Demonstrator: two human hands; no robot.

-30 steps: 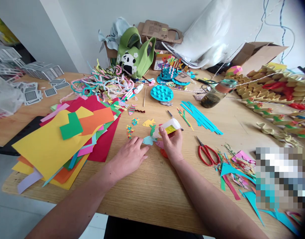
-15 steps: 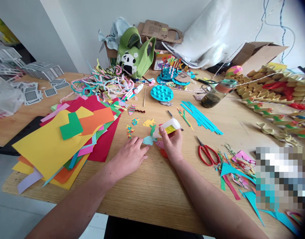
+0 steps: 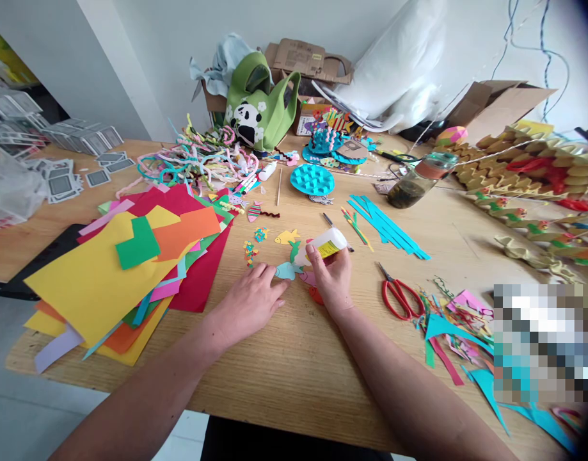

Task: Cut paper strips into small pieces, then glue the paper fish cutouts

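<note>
My right hand [image 3: 336, 285] is closed around a white glue bottle [image 3: 328, 243] with a yellow label. The bottle is tilted, its nozzle end pointing down and left over the tail side of a light blue paper fish [image 3: 285, 271]. Beside that fish my left hand [image 3: 251, 299] lies on the table, fingers stretched out, fingertips at the fish's edge. Around the bottle lie a yellow paper fish [image 3: 286, 237], a green one [image 3: 294, 251], a pink one [image 3: 307, 278] and a red one [image 3: 315, 294], partly hidden by my right hand. Small coloured paper bits [image 3: 250, 253] sit beyond my left hand.
Coloured paper sheets [image 3: 102, 282] are heaped on the left. To the right are red-handled scissors [image 3: 402, 299], paper scraps [image 3: 459, 333] and blue strips [image 3: 387, 227]. Farther back stand a blue woven disc [image 3: 311, 180], a glass jar [image 3: 418, 182] and a green panda bag [image 3: 262, 105].
Almost nothing differs. Both hands stay in place, and the glue bottle has barely shifted over the light blue fish.
</note>
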